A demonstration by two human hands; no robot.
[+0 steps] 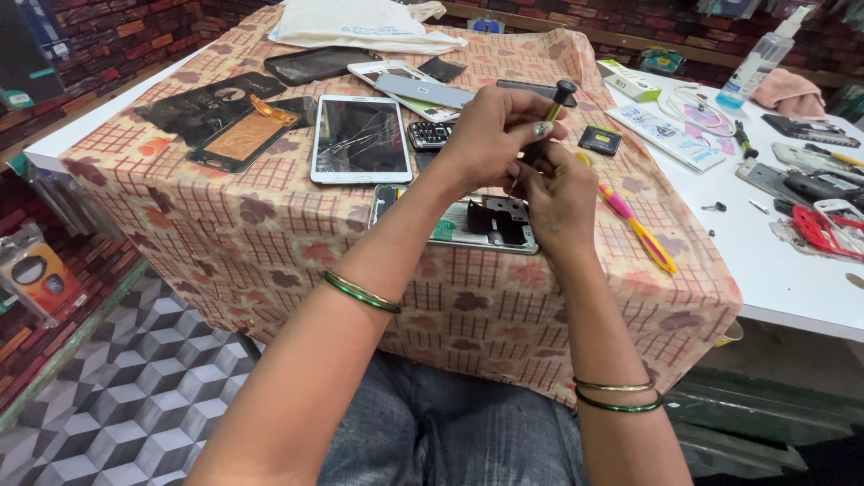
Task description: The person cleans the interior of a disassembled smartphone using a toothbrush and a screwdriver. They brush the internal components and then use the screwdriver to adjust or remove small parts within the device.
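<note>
My left hand point(490, 135) grips a small screwdriver point(556, 99) with a black cap and green-yellow shaft, held upright over an opened phone point(468, 225) lying on the patterned cloth point(270, 225). My right hand point(558, 202) rests on the phone's right end, fingers curled by the screwdriver's lower shaft; the tip is hidden between the hands. Green bangles sit on both wrists.
A white tablet with a cracked screen point(360, 139), a keypad phone point(427, 135), dark phone panels point(216, 112), a pink-yellow tool point(639, 225) and a folded white cloth point(360, 27) lie around. On the white table point(792, 279) to the right: boxes, a spray bottle point(760, 58), phone parts.
</note>
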